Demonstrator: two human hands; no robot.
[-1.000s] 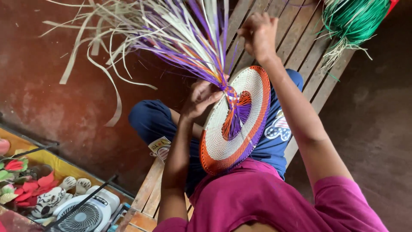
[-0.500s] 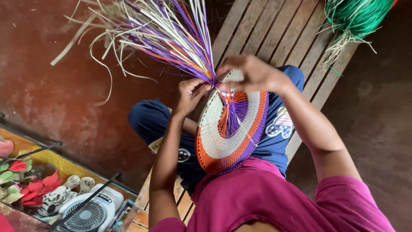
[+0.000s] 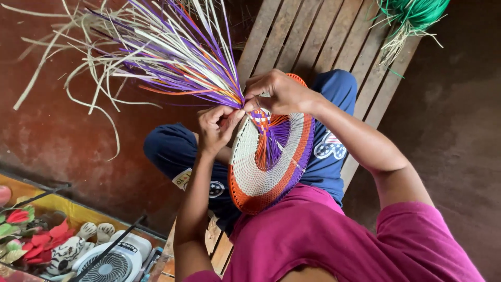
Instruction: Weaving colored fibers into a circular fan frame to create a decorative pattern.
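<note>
Weaving looks mostly done: the round mat (image 3: 271, 162) on my lap has full white, orange and purple rings. My left hand (image 3: 216, 125) and right hand (image 3: 276, 94) pinch the loose strands (image 3: 156, 57) at its top edge, not yet woven in.

Both arms reach forward with elbows bent, forearms converging so the hands meet thumb-side to thumb-side. The left hand (image 3: 216, 125) is curled, its fingertips pinched together and pointing toward the right one. The right hand (image 3: 276, 93) sits slightly higher, knuckles up, fingers bent down in a pinch, wrist slightly flexed.
</note>
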